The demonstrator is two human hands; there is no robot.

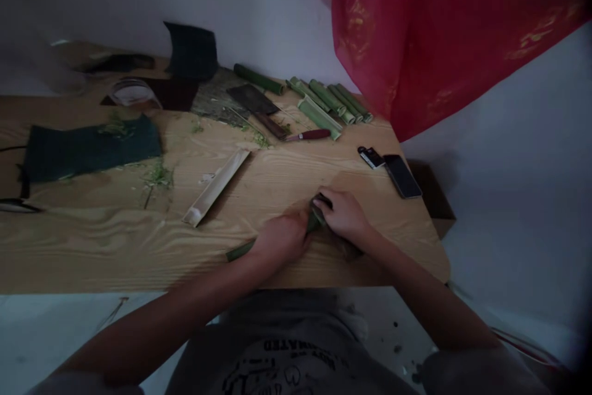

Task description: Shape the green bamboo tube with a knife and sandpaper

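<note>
Hands: left hand (277,240) and right hand (345,215) clenched around a slim green bamboo strip (240,251), above the pale wooden tabletop (115,253).
Nearby: a pale split bamboo trough (215,187) to the left; a red-handled knife (314,134) farther away.
Risk: a loosened grip could let the strip slip or splinter.

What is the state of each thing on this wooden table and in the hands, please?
Left hand: closed around a green bamboo piece.
Right hand: gripping that piece's far end.
Split bamboo strip: lying flat, hollow side up.
Cleaver: lying flat, not held.
Red-handled knife: lying, not held.
Phone: lying flat, screen dark.
Red cloth: hanging beyond the table.
</note>
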